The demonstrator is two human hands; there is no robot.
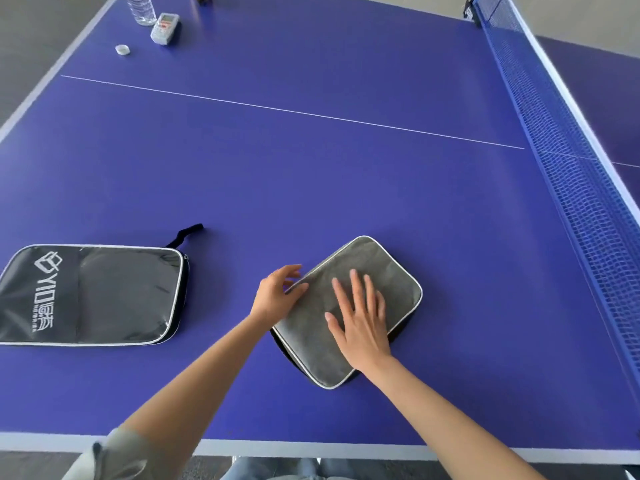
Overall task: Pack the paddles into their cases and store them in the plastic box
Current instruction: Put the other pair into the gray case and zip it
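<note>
A grey paddle case (388,271) with white piping lies tilted on the blue table near the front edge. My right hand (362,320) rests flat on top of it, fingers spread. At the case's left edge, my left hand (277,292) has its thumb and fingertips on the rim. A black paddle case (90,294) with a white logo and a black wrist strap lies flat at the far left, apart from both hands. No paddle and no plastic box are in view.
The table-tennis net (568,161) runs along the right side. At the far left corner stand a clear water bottle (140,8), a small grey device (165,27) and a white bottle cap (122,49). The table's front edge (311,448) is close to me.
</note>
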